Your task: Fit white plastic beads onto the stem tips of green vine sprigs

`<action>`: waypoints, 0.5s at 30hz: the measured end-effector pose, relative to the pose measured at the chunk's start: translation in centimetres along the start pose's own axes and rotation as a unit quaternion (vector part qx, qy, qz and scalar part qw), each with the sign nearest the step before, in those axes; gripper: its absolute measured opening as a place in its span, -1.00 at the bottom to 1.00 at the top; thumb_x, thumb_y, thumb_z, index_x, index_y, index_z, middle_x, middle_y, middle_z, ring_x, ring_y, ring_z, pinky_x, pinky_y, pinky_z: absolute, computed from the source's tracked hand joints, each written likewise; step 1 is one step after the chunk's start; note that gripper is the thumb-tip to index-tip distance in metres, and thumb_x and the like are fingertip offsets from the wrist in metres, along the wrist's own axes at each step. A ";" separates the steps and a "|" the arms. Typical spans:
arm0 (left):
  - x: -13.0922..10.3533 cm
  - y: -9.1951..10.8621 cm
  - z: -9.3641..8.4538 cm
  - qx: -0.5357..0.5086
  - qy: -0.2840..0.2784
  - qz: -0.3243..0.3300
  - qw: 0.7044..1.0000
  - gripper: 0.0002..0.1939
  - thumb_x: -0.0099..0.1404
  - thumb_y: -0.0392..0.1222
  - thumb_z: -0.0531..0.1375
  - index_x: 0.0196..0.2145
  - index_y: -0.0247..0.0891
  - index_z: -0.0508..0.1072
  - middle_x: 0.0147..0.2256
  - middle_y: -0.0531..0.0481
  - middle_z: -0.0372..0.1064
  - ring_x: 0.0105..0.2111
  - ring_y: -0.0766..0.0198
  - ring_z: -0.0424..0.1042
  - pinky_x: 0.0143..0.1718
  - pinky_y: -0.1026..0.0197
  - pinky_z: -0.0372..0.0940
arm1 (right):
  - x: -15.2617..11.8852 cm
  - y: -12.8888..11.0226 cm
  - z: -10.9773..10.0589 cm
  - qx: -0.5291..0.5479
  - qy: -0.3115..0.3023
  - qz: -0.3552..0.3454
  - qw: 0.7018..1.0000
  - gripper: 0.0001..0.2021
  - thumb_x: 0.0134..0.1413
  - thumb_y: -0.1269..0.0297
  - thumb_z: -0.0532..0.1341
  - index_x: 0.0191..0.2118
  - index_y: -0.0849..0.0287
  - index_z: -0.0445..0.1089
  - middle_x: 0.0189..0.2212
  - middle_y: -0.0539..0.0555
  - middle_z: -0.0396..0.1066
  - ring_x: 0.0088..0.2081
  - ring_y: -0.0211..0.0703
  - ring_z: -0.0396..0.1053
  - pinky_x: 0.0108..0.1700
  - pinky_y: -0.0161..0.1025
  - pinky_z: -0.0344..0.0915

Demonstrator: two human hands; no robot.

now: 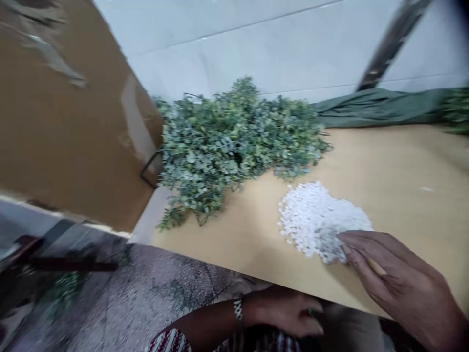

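A heap of small white pieces (318, 220) lies near the front edge of the table. My right hand (399, 278) comes in from the lower right, its fingers pinched together at the heap's near right side. Whatever is between those fingertips is too small to make out. Below the table edge, my left hand (289, 313) is held low near my lap, with a metal band on the wrist. Its fingers are curled, and a small dark green bit shows at the fingertips, too blurred to name.
Leafy green artificial foliage (234, 142) is piled at the back left of the table (403, 186). A large brown cardboard box (73, 127) stands left. Green cloth (377, 107) runs along the tiled wall (234, 54). Speckled floor (146, 293) shows below.
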State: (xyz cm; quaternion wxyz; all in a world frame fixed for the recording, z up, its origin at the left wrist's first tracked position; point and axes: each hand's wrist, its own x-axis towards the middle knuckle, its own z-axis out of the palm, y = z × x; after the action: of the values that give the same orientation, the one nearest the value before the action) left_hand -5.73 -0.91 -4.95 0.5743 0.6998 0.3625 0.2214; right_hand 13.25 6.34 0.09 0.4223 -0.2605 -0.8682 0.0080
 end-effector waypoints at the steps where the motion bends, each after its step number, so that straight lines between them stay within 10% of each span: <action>1: -1.7 0.3 -0.8 0.012 -0.039 0.033 0.999 -0.76 0.31 -0.03 0.19 -0.38 -0.24 0.50 -0.31 -0.08 0.52 -0.31 0.14 0.52 -0.28 0.17 0.40 | 1.4 -0.2 0.8 0.009 -0.012 -0.034 0.999 -0.82 0.23 0.42 0.16 -0.08 0.25 0.41 -0.22 0.16 0.46 -0.19 -0.07 0.42 -0.03 -0.16 0.28; 4: -7.5 3.0 -3.4 0.012 -0.076 0.135 0.988 -0.75 0.34 -0.09 0.10 -0.37 -0.21 0.53 -0.31 -0.16 0.56 -0.32 0.10 0.54 -0.32 0.20 0.39 | 6.3 -2.3 4.1 0.037 -0.069 -0.133 0.988 -0.85 0.25 0.43 0.10 -0.17 0.25 0.42 -0.28 0.17 0.44 -0.25 -0.05 0.37 -0.16 -0.12 0.28; 7: -12.1 5.9 -6.3 0.046 0.226 0.056 0.971 -0.76 0.36 -0.24 0.08 -0.20 -0.21 0.56 -0.33 -0.13 0.56 -0.34 0.19 0.53 -0.26 0.21 0.37 | 11.0 -5.7 8.5 0.018 -0.111 -0.213 0.970 -0.82 0.22 0.53 0.08 -0.25 0.24 0.43 -0.39 0.14 0.41 -0.37 -0.06 0.28 -0.32 -0.12 0.23; 10: -14.2 6.1 -9.3 0.206 0.552 0.025 0.808 -0.80 0.31 -0.32 0.11 -0.35 -0.25 0.54 -0.41 -0.08 0.48 -0.39 0.24 0.44 -0.33 0.23 0.30 | 13.9 -8.6 13.1 -0.007 -0.151 -0.288 0.946 -0.86 0.20 0.52 0.12 -0.24 0.28 0.43 -0.38 0.14 0.39 -0.31 -0.02 0.28 -0.29 -0.11 0.23; 15: -14.4 3.3 -13.5 0.320 0.519 0.057 0.790 -0.73 0.29 -0.37 0.03 -0.28 -0.25 0.54 -0.29 -0.13 0.48 -0.23 0.18 0.44 -0.17 0.14 0.33 | 14.1 -10.2 16.6 -0.014 -0.180 -0.306 0.935 -0.83 0.23 0.47 0.12 -0.35 0.28 0.43 -0.40 0.15 0.38 -0.30 -0.03 0.27 -0.27 -0.11 0.22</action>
State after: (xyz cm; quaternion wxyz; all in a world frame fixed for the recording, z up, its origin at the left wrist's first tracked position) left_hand -23.85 -3.45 3.01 0.0286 0.6428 0.6154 0.4553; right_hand -10.73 7.46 2.09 0.2377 0.0175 -0.9673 -0.0873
